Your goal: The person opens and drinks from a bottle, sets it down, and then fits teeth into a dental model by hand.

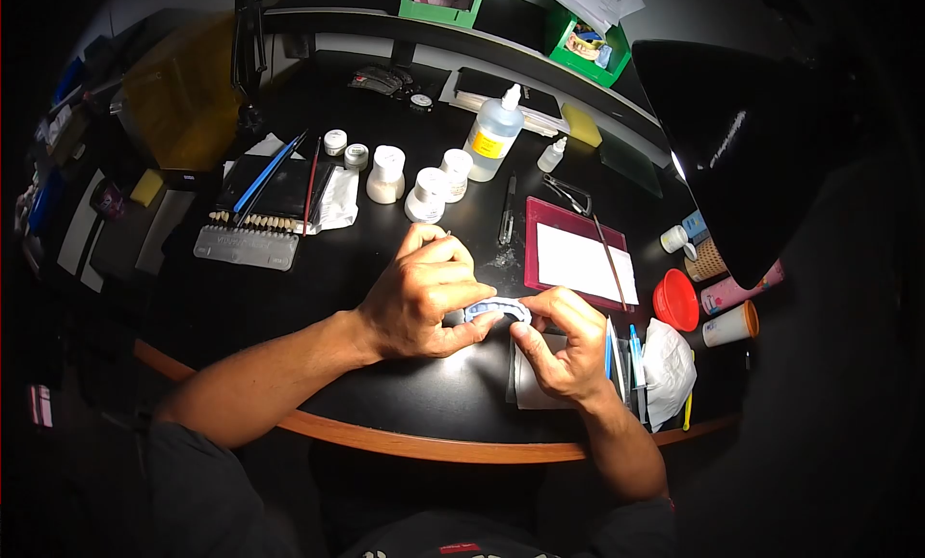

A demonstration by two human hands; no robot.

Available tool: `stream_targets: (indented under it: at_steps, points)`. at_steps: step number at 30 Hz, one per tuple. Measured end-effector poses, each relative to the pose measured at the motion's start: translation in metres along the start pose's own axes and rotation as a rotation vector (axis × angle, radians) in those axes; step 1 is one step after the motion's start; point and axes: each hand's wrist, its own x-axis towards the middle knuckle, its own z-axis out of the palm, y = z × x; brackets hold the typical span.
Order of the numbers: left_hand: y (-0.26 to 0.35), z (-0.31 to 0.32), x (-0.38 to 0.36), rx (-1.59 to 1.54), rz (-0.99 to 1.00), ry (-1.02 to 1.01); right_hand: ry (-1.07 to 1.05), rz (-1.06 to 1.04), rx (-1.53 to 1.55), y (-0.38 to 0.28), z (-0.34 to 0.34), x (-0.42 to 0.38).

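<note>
A small curved dental mould (497, 310), white at the rim and bluish inside, is held up over the desk between my two hands. My left hand (424, 298) pinches its left end between thumb and fingers, with the knuckles raised. At its right end, my right hand (567, 341) grips it with thumb and forefinger. My fingertips cover both ends of the mould. Beyond my hands stand white-capped powder jars (426, 197). A white pad on a dark red tray (583, 264) lies just past my right hand.
A shade-tab holder (246, 248) and brushes (265, 180) lie at left. A large bottle (494, 134) stands at the back. On the right are a red bowl (676, 301), a cup (732, 324), crumpled tissue (668, 370) and a dark lamp hood (742, 144). A wooden edge (414, 444) borders the desk.
</note>
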Motion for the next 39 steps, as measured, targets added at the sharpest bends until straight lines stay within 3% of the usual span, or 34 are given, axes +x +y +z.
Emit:
stream_targets:
  at_steps: [39]
  points:
    - [0.0016,0.0006,0.0000,0.029,-0.055,0.023,0.053,0.047,-0.015,0.0042,0.0043,-0.0013]
